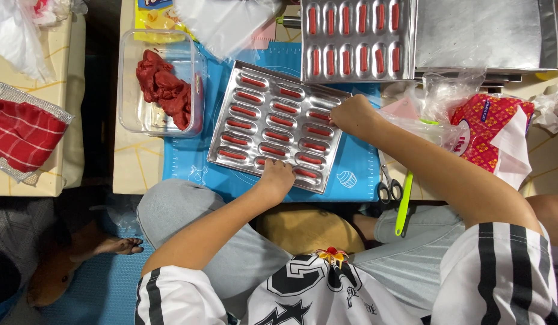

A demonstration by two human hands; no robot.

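Note:
A silver mould tray (228,126) with oval hollows lies tilted on a blue mat (357,162). Each hollow holds a thin red strip of paste (250,96). My left hand (276,178) rests on the tray's near edge, fingers curled over a hollow in the front row. My right hand (352,115) presses down at the tray's right edge, fingertips on a hollow there. Whether either hand pinches any paste is hidden. A clear plastic tub (129,90) to the left holds a lump of red paste (166,88).
A second filled mould tray (357,39) sits at the back beside a flat metal tray (483,33). Scissors (388,188) and a green tool (404,204) lie at the right. A red patterned packet (486,129) and plastic bags are nearby. A red cloth (23,133) lies far left.

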